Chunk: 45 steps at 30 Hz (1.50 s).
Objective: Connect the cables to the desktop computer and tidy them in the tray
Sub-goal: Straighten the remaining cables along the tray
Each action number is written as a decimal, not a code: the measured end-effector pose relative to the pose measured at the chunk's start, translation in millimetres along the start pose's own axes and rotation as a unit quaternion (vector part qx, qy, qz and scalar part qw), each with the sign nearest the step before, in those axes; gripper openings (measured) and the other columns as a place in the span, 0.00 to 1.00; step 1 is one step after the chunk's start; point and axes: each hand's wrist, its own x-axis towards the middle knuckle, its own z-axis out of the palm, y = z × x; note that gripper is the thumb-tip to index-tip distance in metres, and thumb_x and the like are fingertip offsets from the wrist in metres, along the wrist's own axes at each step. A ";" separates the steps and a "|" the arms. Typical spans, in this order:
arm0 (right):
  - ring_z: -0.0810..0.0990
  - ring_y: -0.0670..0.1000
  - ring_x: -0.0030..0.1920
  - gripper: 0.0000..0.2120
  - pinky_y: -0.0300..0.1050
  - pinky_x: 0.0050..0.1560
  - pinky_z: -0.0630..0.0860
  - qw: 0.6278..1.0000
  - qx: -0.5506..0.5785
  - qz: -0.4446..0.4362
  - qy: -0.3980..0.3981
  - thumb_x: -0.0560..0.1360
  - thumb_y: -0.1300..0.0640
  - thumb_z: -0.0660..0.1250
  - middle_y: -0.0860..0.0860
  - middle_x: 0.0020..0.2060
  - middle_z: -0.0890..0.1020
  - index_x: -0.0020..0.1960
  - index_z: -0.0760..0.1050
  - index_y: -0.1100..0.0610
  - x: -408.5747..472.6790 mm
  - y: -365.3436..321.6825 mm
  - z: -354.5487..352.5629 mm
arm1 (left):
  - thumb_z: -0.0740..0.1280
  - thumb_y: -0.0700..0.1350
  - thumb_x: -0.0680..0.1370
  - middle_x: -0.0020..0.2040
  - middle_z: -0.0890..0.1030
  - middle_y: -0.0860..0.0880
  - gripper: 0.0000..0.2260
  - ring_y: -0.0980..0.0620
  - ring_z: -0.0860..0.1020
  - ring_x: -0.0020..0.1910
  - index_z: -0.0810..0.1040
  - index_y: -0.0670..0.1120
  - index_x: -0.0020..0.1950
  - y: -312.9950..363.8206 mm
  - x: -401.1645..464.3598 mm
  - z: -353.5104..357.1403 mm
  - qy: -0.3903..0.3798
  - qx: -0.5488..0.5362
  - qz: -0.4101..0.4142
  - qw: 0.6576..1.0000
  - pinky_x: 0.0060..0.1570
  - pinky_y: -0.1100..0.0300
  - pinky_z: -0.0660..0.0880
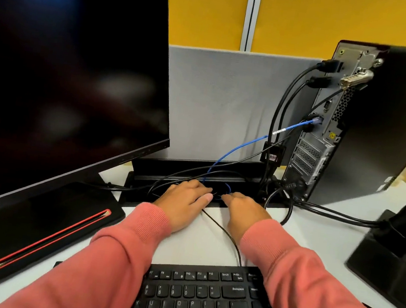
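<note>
Left hand (pixel 182 201) and right hand (pixel 246 209) reach into black cable tray (pixel 141 179) behind keyboard (pixel 204 303); fingertips hidden among cables, so grip cannot be told. Blue Ethernet cable (pixel 239 147) plugged into desktop tower (pixel 351 127), slack looping into tray. Judgement: light, springy, kink-prone; gather by mid-slack loop, not connector.

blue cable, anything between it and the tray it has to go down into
Nothing visible blocks it. The blue cable runs from the computer straight down into the tray. Black cables cross the opening beside it, and both hands, left hand and right hand, cover where it lands.
</note>
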 end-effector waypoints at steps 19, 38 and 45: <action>0.78 0.51 0.55 0.17 0.47 0.55 0.75 0.970 0.109 -0.181 0.122 0.78 0.63 0.61 0.45 0.53 0.77 0.62 0.76 0.48 -19.2 -47.3 -15.1 | 0.65 0.49 0.83 0.64 0.79 0.56 0.18 0.55 0.77 0.61 0.75 0.53 0.73 -50.9 -100.2 -37.5 0.196 0.024 -0.106 0.974 0.63 0.56 0.75; 0.72 0.52 0.68 0.23 0.57 0.69 0.71 0.985 0.109 -0.126 0.050 0.81 0.53 0.62 0.45 0.68 0.73 0.74 0.63 0.42 19.8 -63.1 11.9 | 0.50 0.58 0.85 0.74 0.62 0.49 0.25 0.47 0.69 0.68 0.64 0.50 0.81 -57.3 -73.3 -27.2 0.092 0.252 -0.092 0.959 0.65 0.50 0.68; 0.68 0.53 0.73 0.30 0.54 0.72 0.68 0.986 0.087 -0.129 0.068 0.82 0.60 0.60 0.47 0.74 0.69 0.80 0.55 0.46 34.9 -73.1 4.9 | 0.65 0.51 0.83 0.54 0.74 0.54 0.13 0.51 0.75 0.52 0.83 0.53 0.64 -63.6 -68.6 -36.0 0.197 0.197 -0.082 0.957 0.50 0.56 0.72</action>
